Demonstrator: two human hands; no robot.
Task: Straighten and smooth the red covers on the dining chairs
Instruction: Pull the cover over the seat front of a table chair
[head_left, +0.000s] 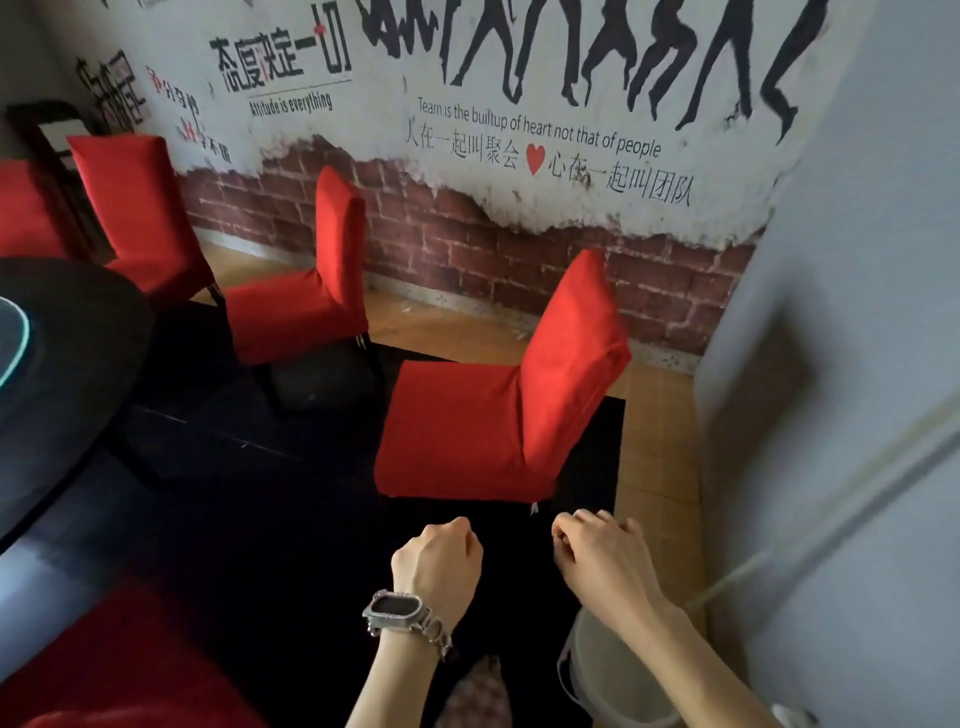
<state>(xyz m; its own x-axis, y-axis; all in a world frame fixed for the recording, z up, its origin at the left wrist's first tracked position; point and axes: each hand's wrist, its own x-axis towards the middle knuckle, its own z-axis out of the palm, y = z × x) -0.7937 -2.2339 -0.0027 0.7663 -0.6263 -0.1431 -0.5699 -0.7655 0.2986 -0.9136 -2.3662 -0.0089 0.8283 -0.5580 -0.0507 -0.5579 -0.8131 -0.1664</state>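
the red fabric cover (457, 426) of the nearest dining chair lies mid-view, drawn over the flat seat and the tall back. the seat points left toward the dark round table (78, 332) and the back stands at the chair's right end, so the chair's long axis runs left to right across the hands' line of reach. the cover's near hem hangs just beyond both hands, and neither hand touches it.

the left hand (439, 558), with a metal wristwatch (395, 608) on its wrist, is below the middle of that hem. the right hand (597, 551) is below the corner where seat meets back, and looks slightly the nearer to cloth. both hands have their fingers curled in toward the palm and grasp nothing i can see (loose fists rather than a pinch). to smooth the seat, i judge they would need to uncurl and go forward, over the hem.

beyond the nearest chair stand a second red-covered chair (306, 312) and a third red-covered chair (140, 208). a black floor mat (311, 519) lies under it and the brick-printed wall (467, 249) is behind. a grey plastic bucket (613, 675) sits on the near side, under the right forearm.
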